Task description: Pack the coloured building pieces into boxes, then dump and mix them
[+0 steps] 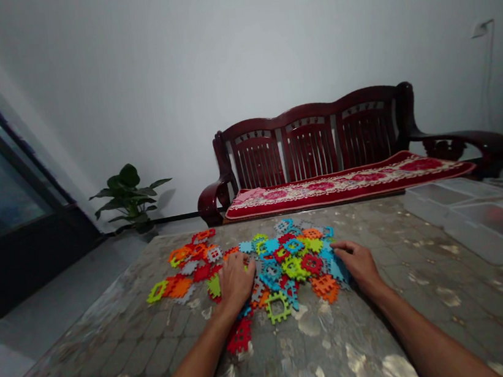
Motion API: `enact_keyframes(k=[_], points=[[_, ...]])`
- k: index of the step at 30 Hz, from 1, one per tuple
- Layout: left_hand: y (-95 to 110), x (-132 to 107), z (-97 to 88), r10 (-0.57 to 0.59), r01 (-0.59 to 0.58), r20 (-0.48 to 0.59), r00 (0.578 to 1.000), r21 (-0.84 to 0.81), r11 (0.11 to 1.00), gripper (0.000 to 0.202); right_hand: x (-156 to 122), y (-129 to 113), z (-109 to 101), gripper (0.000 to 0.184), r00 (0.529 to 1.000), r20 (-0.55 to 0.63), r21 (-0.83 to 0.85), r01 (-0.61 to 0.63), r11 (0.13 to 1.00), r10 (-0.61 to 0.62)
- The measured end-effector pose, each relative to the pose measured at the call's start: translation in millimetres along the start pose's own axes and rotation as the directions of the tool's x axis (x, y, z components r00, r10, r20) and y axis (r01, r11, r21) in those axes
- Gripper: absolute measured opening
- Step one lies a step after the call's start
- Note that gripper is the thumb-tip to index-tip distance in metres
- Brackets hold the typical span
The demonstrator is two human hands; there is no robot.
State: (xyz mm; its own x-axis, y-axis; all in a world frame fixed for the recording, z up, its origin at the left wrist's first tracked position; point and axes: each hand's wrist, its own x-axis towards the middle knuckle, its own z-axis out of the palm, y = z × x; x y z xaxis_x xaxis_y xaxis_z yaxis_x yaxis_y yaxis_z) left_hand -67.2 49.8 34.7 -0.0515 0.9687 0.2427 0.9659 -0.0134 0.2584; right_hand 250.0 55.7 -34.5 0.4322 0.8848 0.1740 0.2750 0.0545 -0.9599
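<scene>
A spread-out pile of notched plastic interlocking tiles [293,268] in red, orange, lime green, blue and grey lies on the table. My left hand [235,278] rests palm down on the left-middle of the pile, its fingers stretched forward over some tiles. What is under that palm is hidden. At the pile's right edge, my right hand [360,265] has its fingers curled in against a blue interlocking tile [337,268]. The hand covers part of that tile. Nearest to me are a lime green square frame tile [270,313] and a red tile [239,336].
The table [162,355] has a grey patterned cover. Clear plastic boxes [485,244] stand at its right side. Behind it are a dark wooden bench [307,116] with a red floral cushion [348,185] and a leafy potted plant [129,192].
</scene>
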Motion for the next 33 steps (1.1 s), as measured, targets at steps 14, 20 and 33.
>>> enact_keyframes(k=[14,20,33], points=[[65,44,16.2,0.311,-0.272,0.005,0.950,-0.471,0.839,0.038,18,11,-22,0.045,0.986,-0.163,-0.096,0.010,0.995,-0.026],[87,118,48.1,0.285,-0.219,0.188,0.940,-0.308,0.926,0.048,18,12,-21,0.039,0.984,-0.167,-0.163,0.038,0.986,-0.066],[108,157,103.9,0.281,-0.252,0.463,0.840,-0.126,0.960,0.069,17,10,-15,0.033,0.969,-0.121,-0.290,0.174,0.941,-0.216]])
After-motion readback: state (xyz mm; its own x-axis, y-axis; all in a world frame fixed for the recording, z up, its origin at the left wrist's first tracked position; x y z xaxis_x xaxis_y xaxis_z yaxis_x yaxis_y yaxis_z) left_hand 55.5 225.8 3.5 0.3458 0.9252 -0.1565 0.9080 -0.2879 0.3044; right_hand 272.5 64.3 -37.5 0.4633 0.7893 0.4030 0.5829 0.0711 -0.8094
